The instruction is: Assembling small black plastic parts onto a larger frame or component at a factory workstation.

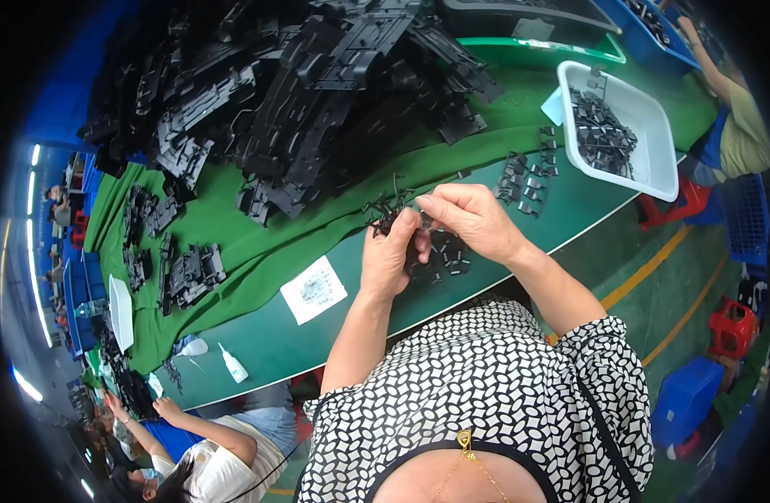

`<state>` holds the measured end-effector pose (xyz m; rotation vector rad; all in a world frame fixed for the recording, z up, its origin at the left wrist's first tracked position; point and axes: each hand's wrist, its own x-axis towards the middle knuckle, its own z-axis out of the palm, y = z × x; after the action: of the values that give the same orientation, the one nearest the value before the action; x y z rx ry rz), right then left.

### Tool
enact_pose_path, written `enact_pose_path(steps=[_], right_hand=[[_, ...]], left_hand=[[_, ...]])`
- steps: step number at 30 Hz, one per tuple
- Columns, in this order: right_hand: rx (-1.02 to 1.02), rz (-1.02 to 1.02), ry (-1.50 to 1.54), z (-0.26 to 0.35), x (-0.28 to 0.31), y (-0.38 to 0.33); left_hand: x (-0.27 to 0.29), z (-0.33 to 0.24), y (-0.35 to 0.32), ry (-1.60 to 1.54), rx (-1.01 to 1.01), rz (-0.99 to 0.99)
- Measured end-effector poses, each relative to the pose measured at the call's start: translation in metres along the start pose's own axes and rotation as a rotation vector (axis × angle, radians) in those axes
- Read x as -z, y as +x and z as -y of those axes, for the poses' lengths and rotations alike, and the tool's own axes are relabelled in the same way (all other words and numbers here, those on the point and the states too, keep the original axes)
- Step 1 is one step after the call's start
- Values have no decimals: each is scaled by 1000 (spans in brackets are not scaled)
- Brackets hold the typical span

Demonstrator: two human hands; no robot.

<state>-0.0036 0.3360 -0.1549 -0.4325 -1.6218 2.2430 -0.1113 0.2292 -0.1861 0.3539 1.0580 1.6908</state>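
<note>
Now | black sprue (392, 208) is pinched above the green table (267, 335) | left hand (391, 256) is closed on its lower end | right hand (469, 220) is closed on its right side.

A heap of black parts (301, 92) lies on a green cloth (234, 243) over the tabletop (276, 344). A white tray (653, 142) holds small black pieces; a paper slip (314, 289) and a white bottle (233, 365) lie nearby.
</note>
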Motion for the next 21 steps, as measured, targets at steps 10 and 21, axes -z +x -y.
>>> enact_pose_path(steps=[10, 21], right_hand=[[-211, -63, 440, -17, -16, -4], [420, -223, -845, -23, 3, -4]], left_hand=[[9, -14, -8, -86, 136, 314], [6, -12, -1, -326, -62, 313]])
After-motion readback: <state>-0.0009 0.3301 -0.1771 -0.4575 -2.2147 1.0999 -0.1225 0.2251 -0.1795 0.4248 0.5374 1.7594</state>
